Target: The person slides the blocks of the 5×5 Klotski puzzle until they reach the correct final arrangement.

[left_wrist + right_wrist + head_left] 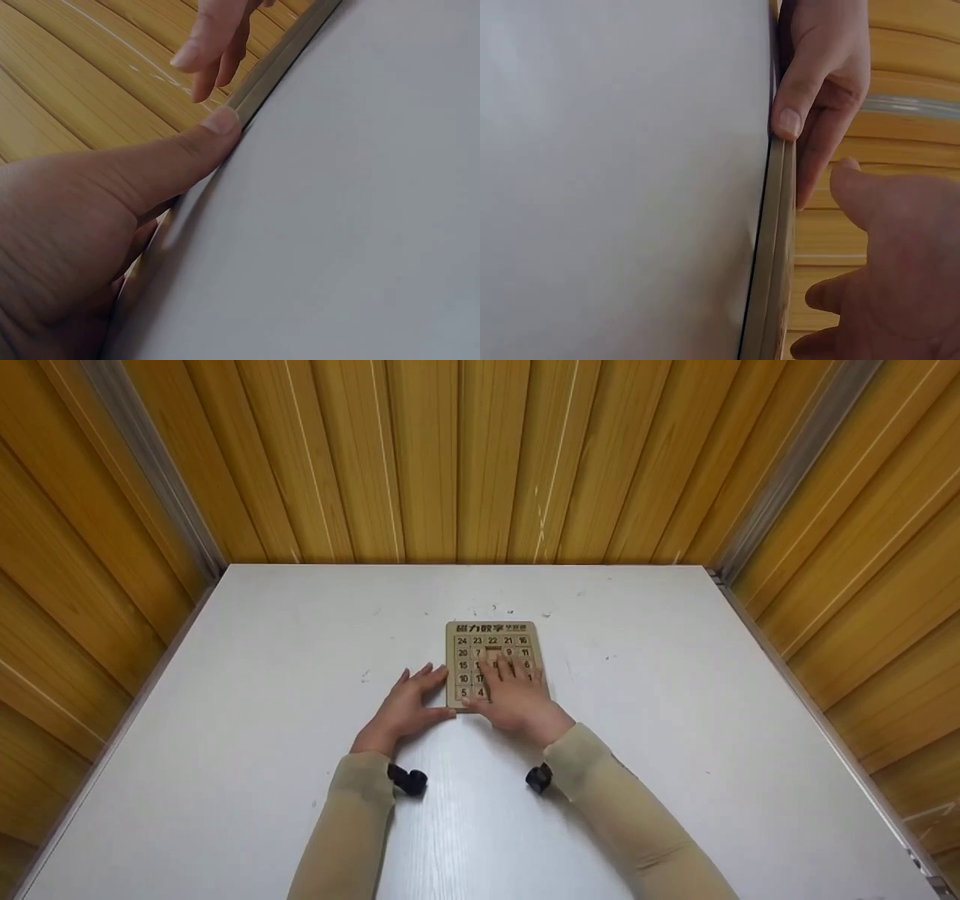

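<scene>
A wooden number sliding puzzle (491, 628) lies flat on the white table, with dark numerals on its tiles and a dark gap in the second row. My left hand (405, 706) is at its lower left corner: the thumb touches the front edge, the fingers lie along the left side. Over the middle and lower right tiles, my right hand (517, 699) is spread palm down and covers several of them. In the left wrist view the left thumb (176, 161) meets the puzzle's rim (274, 71). The right wrist view shows the right hand (907, 262) above the board, fingers apart.
The white table (300, 622) extends all round the puzzle, with small dark marks on its surface. Yellow wood-patterned panels (480, 457) stand behind it and at both sides. A small black camera sits at each wrist, by the beige sleeves (637, 825).
</scene>
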Demonstrator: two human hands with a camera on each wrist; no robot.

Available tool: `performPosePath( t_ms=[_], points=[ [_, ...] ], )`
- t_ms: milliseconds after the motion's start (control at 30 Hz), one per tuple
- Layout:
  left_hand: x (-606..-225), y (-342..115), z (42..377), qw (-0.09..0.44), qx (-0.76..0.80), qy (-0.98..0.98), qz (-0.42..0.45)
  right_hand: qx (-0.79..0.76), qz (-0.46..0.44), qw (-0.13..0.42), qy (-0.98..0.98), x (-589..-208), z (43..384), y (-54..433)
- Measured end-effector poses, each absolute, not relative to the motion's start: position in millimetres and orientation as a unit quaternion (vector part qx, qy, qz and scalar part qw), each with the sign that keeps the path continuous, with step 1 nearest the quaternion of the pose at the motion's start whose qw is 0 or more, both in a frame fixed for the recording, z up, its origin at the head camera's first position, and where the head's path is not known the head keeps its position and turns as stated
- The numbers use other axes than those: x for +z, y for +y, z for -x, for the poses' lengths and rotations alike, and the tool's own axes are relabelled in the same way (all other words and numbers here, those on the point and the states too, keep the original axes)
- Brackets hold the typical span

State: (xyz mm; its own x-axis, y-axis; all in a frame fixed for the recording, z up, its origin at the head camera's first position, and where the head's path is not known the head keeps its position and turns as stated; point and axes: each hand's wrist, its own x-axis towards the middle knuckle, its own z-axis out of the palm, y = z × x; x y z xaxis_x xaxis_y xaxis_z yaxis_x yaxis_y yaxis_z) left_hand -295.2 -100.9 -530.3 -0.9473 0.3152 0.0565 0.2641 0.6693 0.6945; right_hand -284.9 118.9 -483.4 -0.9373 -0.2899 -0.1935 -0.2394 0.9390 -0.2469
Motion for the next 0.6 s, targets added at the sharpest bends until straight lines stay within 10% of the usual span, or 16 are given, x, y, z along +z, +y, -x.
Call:
performPosePath(
  t_ms=[600],
  points=[
    [-531, -101, 295, 0.028, 0.362, 0.916, -0.17, -0.128, 0.144, 0.115, 0.974, -482, 267, 118]
  ],
)
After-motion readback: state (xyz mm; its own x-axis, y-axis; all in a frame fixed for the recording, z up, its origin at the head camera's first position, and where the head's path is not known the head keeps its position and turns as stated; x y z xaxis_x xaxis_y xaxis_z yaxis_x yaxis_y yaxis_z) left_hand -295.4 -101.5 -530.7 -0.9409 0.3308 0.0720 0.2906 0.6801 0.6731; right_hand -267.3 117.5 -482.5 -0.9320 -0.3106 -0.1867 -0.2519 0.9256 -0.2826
